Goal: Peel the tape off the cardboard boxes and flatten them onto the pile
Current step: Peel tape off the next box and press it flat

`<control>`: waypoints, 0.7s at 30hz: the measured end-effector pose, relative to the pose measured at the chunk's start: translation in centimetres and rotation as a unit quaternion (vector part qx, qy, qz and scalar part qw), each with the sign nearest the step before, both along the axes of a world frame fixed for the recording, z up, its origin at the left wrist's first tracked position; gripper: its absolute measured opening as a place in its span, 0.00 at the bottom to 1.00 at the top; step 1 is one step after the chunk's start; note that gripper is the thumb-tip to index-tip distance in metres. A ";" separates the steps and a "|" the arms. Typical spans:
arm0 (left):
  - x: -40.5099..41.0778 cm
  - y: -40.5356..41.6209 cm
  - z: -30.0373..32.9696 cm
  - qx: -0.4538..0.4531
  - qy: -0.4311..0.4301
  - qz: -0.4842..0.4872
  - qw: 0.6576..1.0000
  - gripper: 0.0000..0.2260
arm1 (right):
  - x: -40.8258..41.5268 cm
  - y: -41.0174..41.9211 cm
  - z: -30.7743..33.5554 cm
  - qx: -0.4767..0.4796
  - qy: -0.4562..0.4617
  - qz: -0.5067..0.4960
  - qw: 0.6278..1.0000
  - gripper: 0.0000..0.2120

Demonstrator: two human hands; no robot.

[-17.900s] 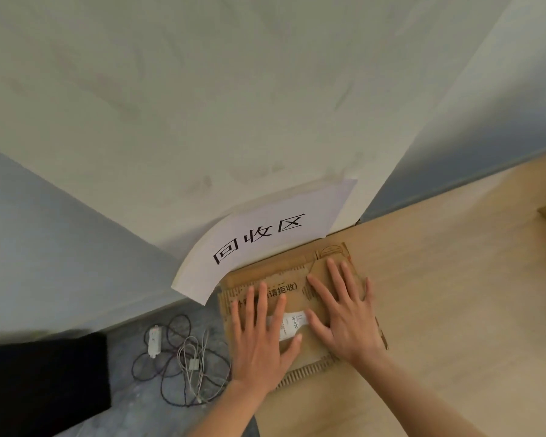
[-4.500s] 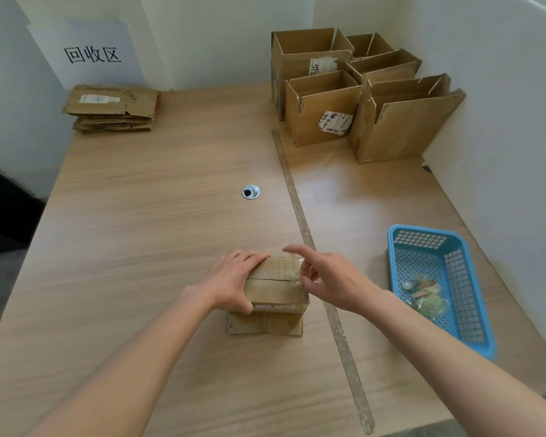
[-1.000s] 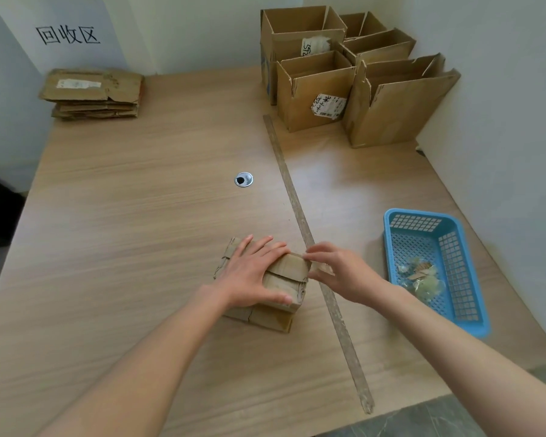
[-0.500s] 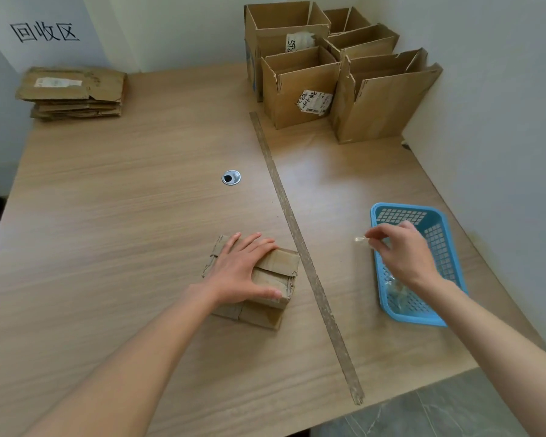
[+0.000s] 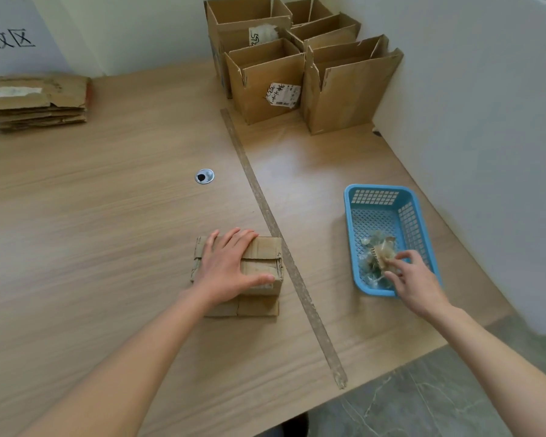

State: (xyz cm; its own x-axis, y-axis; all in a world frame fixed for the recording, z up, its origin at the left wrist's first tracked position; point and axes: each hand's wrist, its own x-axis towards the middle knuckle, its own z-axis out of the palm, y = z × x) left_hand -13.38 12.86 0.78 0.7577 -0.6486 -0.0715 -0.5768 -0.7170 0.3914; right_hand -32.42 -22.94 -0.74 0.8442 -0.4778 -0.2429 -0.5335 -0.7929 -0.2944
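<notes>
Dropping peeled tape into the basket, one box in hand

Seen from a head camera, a person's left hand (image 5: 230, 266) presses flat, fingers straight, on a small brown cardboard box (image 5: 259, 266) on the wooden table (image 5: 108, 222). Their right hand (image 5: 413, 279) reaches into a blue plastic basket (image 5: 379, 197) over crumpled clear tape scraps (image 5: 375, 250); whether it pinches any is unclear. A pile of flattened cardboard (image 5: 35, 99) lies far left. Several open boxes (image 5: 297, 64) stand untouched at the back, so much seems left.

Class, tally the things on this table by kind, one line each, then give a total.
Upright open cardboard boxes: 4
Small box under the left hand: 1
Pile of flattened cardboard: 1
Blue basket: 1
Total: 7
</notes>
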 end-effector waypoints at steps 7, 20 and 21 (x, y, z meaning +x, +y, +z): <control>0.1 0.1 -0.4 0.002 -0.001 -0.003 1.000 0.48 | 1.4 -1.5 2.4 -0.129 0.109 0.083 0.982 0.16; 0.1 0.1 -0.7 0.002 -0.011 0.003 1.000 0.48 | 3.7 -0.4 6.0 -0.182 -0.123 0.040 0.975 0.24; 0.1 0.1 -0.6 0.005 -0.010 0.004 1.000 0.48 | 4.3 1.0 6.3 -0.152 -0.152 0.062 0.975 0.22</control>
State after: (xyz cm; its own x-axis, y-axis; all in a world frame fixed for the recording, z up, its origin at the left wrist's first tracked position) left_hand -13.32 12.93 0.15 0.7649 -0.6411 -0.0628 -0.5783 -0.7263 0.3716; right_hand -28.09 -21.93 5.53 0.9114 -0.3778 0.1633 -0.3522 -0.9212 -0.1654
